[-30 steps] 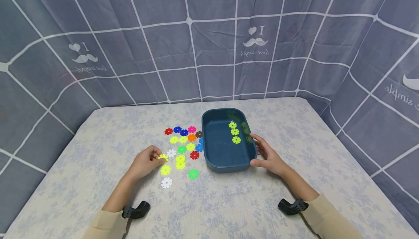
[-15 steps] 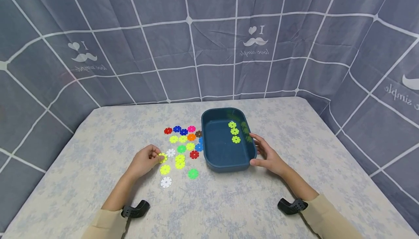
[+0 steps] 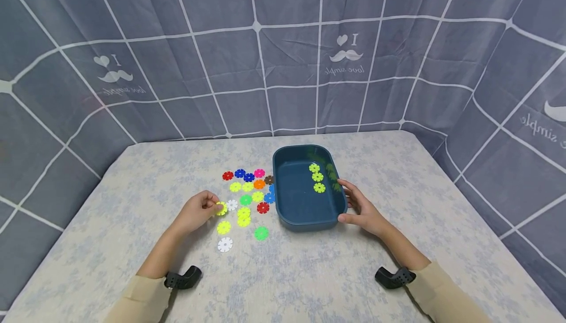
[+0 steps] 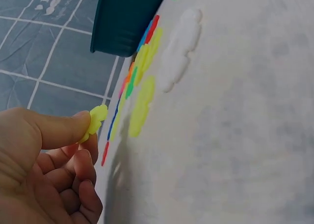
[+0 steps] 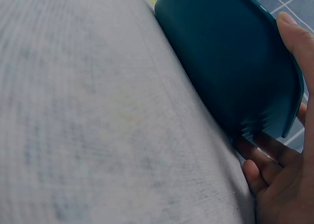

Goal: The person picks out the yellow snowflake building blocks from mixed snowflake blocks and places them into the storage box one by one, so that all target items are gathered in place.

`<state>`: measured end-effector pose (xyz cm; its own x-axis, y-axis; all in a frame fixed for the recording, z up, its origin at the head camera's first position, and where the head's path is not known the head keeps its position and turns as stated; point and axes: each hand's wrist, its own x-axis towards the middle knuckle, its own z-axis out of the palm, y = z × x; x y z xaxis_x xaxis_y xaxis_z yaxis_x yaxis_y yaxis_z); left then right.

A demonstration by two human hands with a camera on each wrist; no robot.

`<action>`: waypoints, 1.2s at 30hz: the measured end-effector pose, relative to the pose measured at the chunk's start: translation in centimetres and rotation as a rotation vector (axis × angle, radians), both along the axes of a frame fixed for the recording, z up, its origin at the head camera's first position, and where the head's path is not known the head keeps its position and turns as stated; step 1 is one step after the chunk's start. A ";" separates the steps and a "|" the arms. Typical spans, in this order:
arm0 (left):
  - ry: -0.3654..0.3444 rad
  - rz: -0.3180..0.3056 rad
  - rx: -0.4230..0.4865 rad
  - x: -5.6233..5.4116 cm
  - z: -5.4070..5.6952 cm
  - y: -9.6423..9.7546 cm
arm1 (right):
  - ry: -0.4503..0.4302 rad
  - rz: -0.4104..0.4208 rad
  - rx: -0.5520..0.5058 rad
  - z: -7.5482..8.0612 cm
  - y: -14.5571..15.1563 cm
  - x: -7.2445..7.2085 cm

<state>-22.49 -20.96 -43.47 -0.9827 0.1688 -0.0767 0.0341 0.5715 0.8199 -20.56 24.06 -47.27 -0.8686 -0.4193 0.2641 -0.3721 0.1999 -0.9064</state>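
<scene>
My left hand pinches a yellow snowflake building disc between thumb and fingers. In the left wrist view the disc is tilted, above the tabletop. More snowflake discs lie right of the hand: a white disc, a yellow disc, a green disc and several others. The dark blue-green plastic box stands beside them with three yellow discs inside. My right hand rests against its right side, fingers spread; in the right wrist view the thumb touches the rim.
The table has a pale floral cloth. A grey-blue curtain with white lines hangs behind and around it. Red, blue, pink, orange and brown discs lie close to the box's left wall. Each wrist wears a black strap device.
My left hand has shifted slightly up and away from me with the pinched yellow disc, which now looks raised and more tilted. The right hand and the box have stayed put.
</scene>
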 end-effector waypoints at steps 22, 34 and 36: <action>0.057 -0.108 0.013 -1.1 3.1 2.6 | -0.016 0.017 -0.029 0.1 -0.3 0.1; 0.076 -0.152 0.045 -1.9 3.7 4.9 | -0.012 0.009 -0.020 0.1 -0.2 0.1; 0.078 -0.148 0.034 -2.0 3.9 5.4 | -0.008 0.007 -0.018 0.1 -0.2 0.1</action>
<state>-24.53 -15.55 -39.59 -0.9495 0.3136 0.0069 0.1802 0.5273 0.8303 -20.43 23.84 -47.17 -0.8677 -0.4210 0.2644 -0.3659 0.1809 -0.9129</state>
